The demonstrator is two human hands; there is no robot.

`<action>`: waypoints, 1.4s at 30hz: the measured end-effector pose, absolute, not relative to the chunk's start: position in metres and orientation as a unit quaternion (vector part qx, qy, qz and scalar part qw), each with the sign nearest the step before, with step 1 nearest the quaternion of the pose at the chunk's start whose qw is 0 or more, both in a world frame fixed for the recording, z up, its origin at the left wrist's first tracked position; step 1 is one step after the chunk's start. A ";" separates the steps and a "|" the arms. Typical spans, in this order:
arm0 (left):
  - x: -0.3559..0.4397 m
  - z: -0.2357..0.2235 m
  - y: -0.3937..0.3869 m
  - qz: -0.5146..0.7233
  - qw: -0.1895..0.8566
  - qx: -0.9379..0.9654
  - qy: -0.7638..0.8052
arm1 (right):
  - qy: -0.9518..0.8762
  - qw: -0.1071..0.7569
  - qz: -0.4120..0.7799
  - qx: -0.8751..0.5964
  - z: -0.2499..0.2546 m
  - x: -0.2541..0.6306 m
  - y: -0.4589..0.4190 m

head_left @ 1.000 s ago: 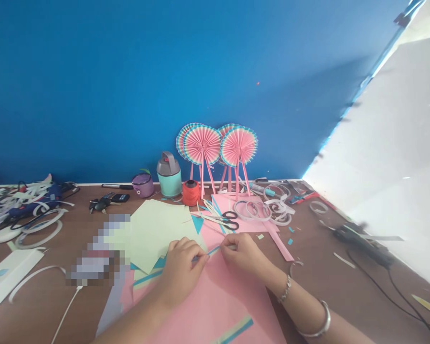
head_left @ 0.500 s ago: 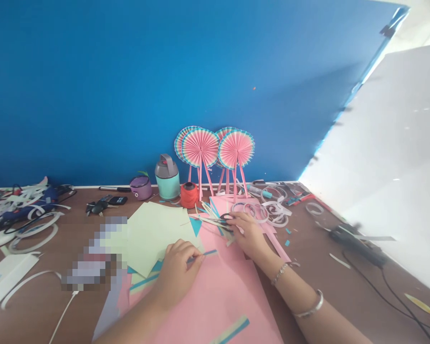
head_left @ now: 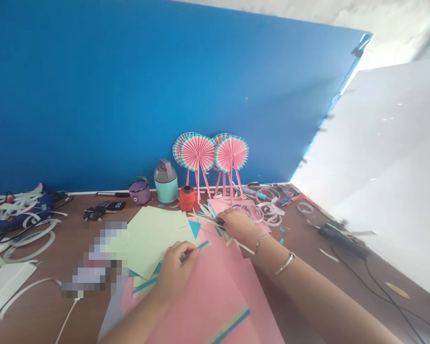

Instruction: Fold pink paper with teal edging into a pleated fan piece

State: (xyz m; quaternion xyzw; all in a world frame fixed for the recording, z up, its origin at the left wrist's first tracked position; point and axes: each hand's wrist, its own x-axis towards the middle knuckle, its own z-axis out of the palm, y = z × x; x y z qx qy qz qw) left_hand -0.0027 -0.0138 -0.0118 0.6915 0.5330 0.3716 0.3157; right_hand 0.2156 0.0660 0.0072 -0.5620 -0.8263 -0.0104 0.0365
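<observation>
My left hand [head_left: 175, 270] is closed in a pinch on a pink paper's blue-and-cream edge [head_left: 203, 244]; part of that edge is hidden under the fingers. My right hand [head_left: 238, 223] reaches farther out, its fingers closed round the dark handles of a pair of scissors [head_left: 220, 221], whose blades point left. Under the left forearm spread large pink sheets [head_left: 200, 301], one with a blue and cream band [head_left: 232, 326] near the front. Pale green sheets [head_left: 159, 234] lie just beyond my left hand.
Several pink pleated paper fans [head_left: 197, 153] stand on legs against the blue wall. A teal-and-grey container [head_left: 166, 186], a red spool [head_left: 188, 198] and a purple pot [head_left: 139, 192] line the back. Tape rings [head_left: 270, 212] lie right, a black cabled device [head_left: 344, 239] farther right.
My right hand has let go of the paper edge, moved forward and closed on the scissors' handles. My left hand keeps its pinch on the edge. The view has shifted slightly.
</observation>
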 end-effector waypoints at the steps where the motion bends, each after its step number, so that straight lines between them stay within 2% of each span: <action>1: -0.004 -0.011 -0.014 0.383 0.330 0.679 0.532 | -0.827 0.027 -0.019 -0.561 0.010 0.214 0.068; 6: -0.009 -0.011 -0.011 0.431 0.403 0.612 0.527 | -0.819 0.009 -0.053 -0.572 0.030 0.215 0.065; 9: -0.011 -0.011 -0.010 0.445 0.427 0.575 0.537 | -0.810 0.036 -0.050 -0.583 0.040 0.219 0.055; 11: -0.012 -0.010 -0.008 0.451 0.444 0.554 0.540 | -0.803 0.122 0.021 -0.584 0.038 0.220 0.047; 14: -0.014 -0.008 -0.006 0.455 0.465 0.530 0.544 | -0.754 0.273 0.193 -0.565 0.021 0.220 0.035; 17: -0.017 -0.005 -0.004 0.456 0.471 0.513 0.554 | -0.713 0.334 0.313 -0.531 0.000 0.216 0.024; 20: -0.018 -0.004 -0.003 0.460 0.469 0.508 0.558 | -0.726 0.332 0.361 -0.481 -0.010 0.214 0.016; 32: -0.019 -0.013 -0.002 0.446 0.482 0.513 0.553 | -0.746 0.299 0.413 -0.428 -0.019 0.220 0.013; 42: -0.019 -0.013 -0.003 0.451 0.481 0.516 0.547 | -0.762 0.307 0.374 -0.430 -0.022 0.218 0.015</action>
